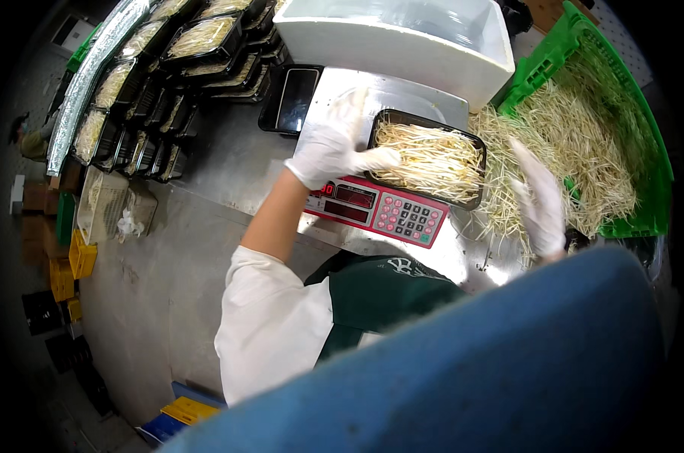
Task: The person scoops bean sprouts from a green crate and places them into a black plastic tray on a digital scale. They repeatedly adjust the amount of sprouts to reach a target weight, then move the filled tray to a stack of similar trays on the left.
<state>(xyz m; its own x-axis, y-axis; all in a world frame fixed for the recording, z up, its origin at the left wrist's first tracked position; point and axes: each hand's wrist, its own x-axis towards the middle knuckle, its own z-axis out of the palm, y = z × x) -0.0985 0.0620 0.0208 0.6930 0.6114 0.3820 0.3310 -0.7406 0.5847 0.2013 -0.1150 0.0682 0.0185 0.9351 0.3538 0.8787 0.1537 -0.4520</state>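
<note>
A black plastic tray [427, 158] filled with bean sprouts rests on the metal platform of a digital weighing scale [376, 210] with a pink-red keypad panel. My left hand [339, 141], in a white glove, is spread at the tray's left end. Its thumb reaches over the tray's rim, though whether it touches the sprouts I cannot tell; the fingers are blurred. To the right of the tray, my right hand [539, 198], also gloved, is apart from it with fingers spread. Beneath and beside that hand lies a heap of loose bean sprouts [574, 130], spilling from a tipped green plastic crate [653, 147].
Behind the scale stands a white foam box [387, 42]. An unfilled black tray [291, 99] sits left of the platform. Stacks of filled black trays [206, 51] occupy the back left. A roll-like silvery strip [93, 79] edges them. A blue shape [461, 351] covers the lower right.
</note>
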